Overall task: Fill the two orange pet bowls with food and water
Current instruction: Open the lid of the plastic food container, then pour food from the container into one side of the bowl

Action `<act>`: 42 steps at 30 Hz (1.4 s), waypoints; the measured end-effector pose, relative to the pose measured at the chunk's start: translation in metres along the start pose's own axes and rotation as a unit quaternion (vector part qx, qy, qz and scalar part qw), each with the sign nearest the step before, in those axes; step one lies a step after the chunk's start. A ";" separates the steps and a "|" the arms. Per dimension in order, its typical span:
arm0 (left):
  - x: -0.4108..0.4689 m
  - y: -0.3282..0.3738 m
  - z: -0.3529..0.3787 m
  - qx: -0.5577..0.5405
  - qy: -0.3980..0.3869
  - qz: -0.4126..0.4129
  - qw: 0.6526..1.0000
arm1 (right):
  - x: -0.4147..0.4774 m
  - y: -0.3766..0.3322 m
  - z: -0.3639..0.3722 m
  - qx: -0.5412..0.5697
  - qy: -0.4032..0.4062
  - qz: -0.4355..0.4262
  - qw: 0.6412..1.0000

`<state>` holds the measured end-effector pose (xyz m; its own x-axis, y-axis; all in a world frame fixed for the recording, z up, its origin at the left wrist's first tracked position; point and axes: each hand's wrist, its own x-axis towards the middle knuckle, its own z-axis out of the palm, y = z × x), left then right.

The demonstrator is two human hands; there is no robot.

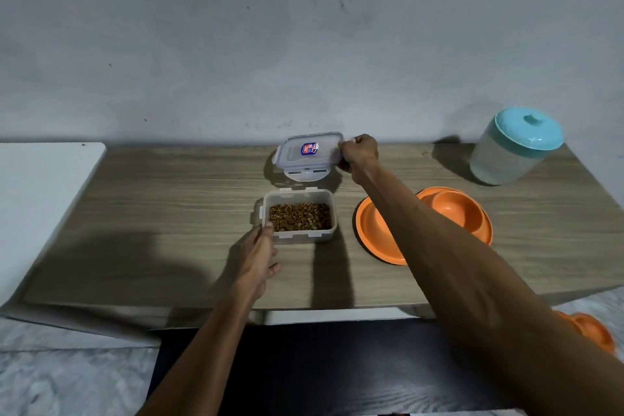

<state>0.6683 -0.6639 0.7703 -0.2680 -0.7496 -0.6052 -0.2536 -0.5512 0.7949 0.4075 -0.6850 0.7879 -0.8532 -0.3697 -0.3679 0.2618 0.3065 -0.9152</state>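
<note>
A clear plastic food container full of brown kibble stands open in the middle of the wooden table. My left hand touches its near-left corner, fingers loosely spread. Its clear lid with a blue rim is held tilted near the wall by my right hand, which grips the lid's right edge. An orange double pet bowl lies to the right of the container, partly hidden behind my right forearm; both hollows look empty. A water jug with a teal lid stands at the back right.
A white surface adjoins the table on the left. A grey wall runs along the table's far edge. Another orange bowl lies on the floor below the table's right front, beside a dark mat.
</note>
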 end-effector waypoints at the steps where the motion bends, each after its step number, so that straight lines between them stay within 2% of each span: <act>1: 0.002 -0.001 0.000 0.000 -0.001 0.001 1.000 | 0.025 0.012 0.006 -0.008 0.001 0.006 1.000; 3: 0.006 -0.006 -0.001 0.003 -0.004 0.006 1.000 | 0.050 0.031 0.014 -0.032 0.009 0.019 0.999; 10: 0.010 -0.008 -0.001 0.002 0.000 0.011 1.000 | 0.010 0.037 0.009 -0.121 0.061 0.010 0.991; 16: 0.004 -0.006 0.003 -0.008 0.008 0.021 1.000 | -0.005 0.028 0.006 -0.233 0.046 0.001 0.971; 18: 0.000 -0.004 0.001 0.004 0.007 0.024 1.000 | -0.024 0.024 -0.001 -0.272 0.019 -0.025 0.962; 20: -0.003 -0.002 0.000 0.020 0.012 0.030 0.999 | -0.047 0.026 -0.009 -0.308 -0.041 -0.039 0.950; 23: -0.008 0.001 0.000 0.029 0.011 0.033 0.999 | -0.075 0.037 -0.018 -0.335 -0.120 -0.019 0.934; 27: -0.010 0.002 0.000 0.045 0.012 0.031 0.998 | -0.090 0.048 -0.021 -0.265 -0.166 0.055 0.948; 32: -0.009 0.002 0.001 0.033 0.002 0.019 0.999 | -0.101 0.037 -0.025 -0.172 -0.203 0.082 0.960; 38: -0.009 -0.006 0.005 0.003 -0.006 0.017 1.000 | -0.114 0.014 -0.058 -0.074 -0.175 0.068 0.979; 40: -0.002 -0.014 0.009 0.048 0.054 0.033 0.997 | -0.114 0.002 -0.084 -0.059 -0.154 0.045 0.985; 42: -0.003 -0.014 0.016 0.166 0.116 0.066 0.977 | -0.113 -0.007 -0.112 -0.047 -0.128 0.026 0.990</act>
<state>0.6572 -0.6482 0.7601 -0.1102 -0.8900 -0.4424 -0.5288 -0.3244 0.7843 0.4512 -0.5469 0.8548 -0.6942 -0.5573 -0.4554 0.2490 0.4077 -0.8785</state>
